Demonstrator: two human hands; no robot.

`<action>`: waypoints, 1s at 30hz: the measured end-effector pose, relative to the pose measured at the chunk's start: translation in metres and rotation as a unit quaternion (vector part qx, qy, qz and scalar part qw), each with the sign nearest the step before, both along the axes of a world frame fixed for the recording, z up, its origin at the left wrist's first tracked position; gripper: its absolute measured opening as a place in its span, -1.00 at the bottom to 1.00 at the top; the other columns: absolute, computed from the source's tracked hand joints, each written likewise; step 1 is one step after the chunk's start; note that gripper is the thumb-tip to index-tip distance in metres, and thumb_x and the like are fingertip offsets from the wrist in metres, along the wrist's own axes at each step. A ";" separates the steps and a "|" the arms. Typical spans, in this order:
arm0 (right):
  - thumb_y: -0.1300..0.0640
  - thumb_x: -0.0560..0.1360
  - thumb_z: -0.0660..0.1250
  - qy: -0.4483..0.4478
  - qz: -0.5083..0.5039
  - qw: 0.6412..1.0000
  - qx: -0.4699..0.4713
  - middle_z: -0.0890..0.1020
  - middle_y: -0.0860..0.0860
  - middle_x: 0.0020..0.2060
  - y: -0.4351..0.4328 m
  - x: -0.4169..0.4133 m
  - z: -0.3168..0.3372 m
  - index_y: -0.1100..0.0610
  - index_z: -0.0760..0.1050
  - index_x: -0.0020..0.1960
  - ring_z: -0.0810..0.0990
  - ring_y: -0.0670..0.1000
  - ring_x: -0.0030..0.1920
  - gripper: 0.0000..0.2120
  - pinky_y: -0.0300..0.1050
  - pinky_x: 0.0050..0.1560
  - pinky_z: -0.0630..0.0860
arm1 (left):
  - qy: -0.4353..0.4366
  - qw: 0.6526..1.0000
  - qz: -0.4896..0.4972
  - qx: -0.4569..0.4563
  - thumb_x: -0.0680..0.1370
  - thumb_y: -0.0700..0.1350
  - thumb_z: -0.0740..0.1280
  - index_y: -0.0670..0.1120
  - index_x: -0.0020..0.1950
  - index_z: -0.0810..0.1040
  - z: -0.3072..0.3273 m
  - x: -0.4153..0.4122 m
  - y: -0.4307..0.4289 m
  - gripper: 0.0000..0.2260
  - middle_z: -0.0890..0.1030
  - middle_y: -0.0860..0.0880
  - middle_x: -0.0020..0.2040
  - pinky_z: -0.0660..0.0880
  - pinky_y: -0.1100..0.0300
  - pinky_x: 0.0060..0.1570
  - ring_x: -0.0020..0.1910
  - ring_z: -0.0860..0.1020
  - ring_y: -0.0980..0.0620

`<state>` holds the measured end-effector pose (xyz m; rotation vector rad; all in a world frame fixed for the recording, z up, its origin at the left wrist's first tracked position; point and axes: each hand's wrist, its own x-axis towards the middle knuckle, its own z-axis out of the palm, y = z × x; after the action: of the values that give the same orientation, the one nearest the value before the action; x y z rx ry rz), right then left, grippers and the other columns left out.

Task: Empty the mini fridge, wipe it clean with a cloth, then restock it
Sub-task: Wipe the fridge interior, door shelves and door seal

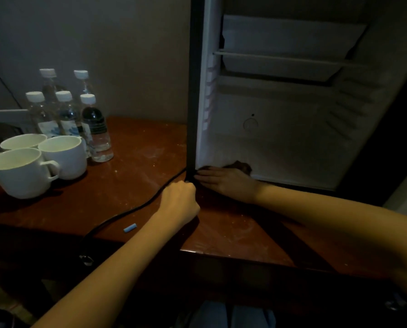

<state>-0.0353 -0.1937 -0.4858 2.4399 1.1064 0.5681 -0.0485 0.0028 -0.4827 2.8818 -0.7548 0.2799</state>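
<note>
The mini fridge [280, 129] stands open on the wooden table [131, 176], and its white inside holds nothing but a wire shelf [280, 58] near the top. My right hand [223, 181] lies flat with straight fingers on a dark brown cloth [242, 166] at the front left corner of the fridge floor. My left hand [180, 200] is curled round the bottom of the fridge's dark left frame [193, 102]. Several water bottles [67, 114] with white caps stand on the table to the left.
Three white cups [25, 171] sit in front of the bottles at the table's left. A black cable [136, 207] runs from the fridge corner over the table's front edge. A small blue piece [129, 227] lies near that edge. A wall is behind.
</note>
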 end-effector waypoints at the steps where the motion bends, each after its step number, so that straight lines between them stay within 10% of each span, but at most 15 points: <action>1: 0.35 0.28 0.57 0.006 0.004 1.000 0.014 0.57 0.15 0.25 0.002 0.002 -0.001 0.25 0.59 0.20 0.56 0.12 0.26 -0.51 0.00 0.29 0.36 | -0.003 1.000 0.003 0.005 0.52 -0.19 0.24 -0.14 0.18 0.55 0.000 -0.001 -0.001 -0.75 0.60 -0.14 0.01 0.40 0.12 -0.22 -0.02 0.57 -0.15; 10: 0.47 0.47 0.31 0.055 -0.100 0.987 0.113 0.34 0.10 0.46 -0.081 -0.064 -0.011 0.19 0.32 0.46 0.19 0.08 0.47 -0.40 0.05 0.44 0.06 | -0.007 0.998 0.038 0.040 0.56 -0.18 0.23 -0.17 0.07 0.53 0.001 -0.009 -0.016 -0.85 0.58 -0.14 0.02 0.39 0.13 -0.21 -0.01 0.58 -0.14; 17: 0.48 0.53 0.12 0.125 -0.148 0.965 0.179 0.06 0.00 0.48 -0.087 -0.078 -0.011 0.21 0.18 0.51 -0.05 -0.01 0.49 -0.43 -0.40 0.42 -0.31 | 0.011 0.998 0.053 0.034 0.56 -0.18 0.22 -0.16 0.05 0.53 0.004 -0.015 -0.014 -0.86 0.54 -0.11 -0.07 0.38 0.12 -0.25 -0.20 0.49 -0.05; 30: 0.50 0.40 0.12 0.155 -0.313 0.891 0.291 0.47 0.01 0.38 -0.083 -0.109 0.009 0.08 0.44 0.41 0.42 0.03 0.38 -0.36 -0.18 0.38 0.32 | 0.017 0.994 0.075 0.073 0.58 -0.14 0.23 -0.16 0.01 0.53 0.008 -0.024 -0.027 -0.87 0.57 -0.14 0.03 0.38 0.12 -0.22 -0.01 0.57 -0.12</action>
<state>-0.1445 -0.2769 -0.4766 3.2674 0.1695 0.3238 -0.0726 -0.0246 -0.4744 3.0779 -0.5775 0.2007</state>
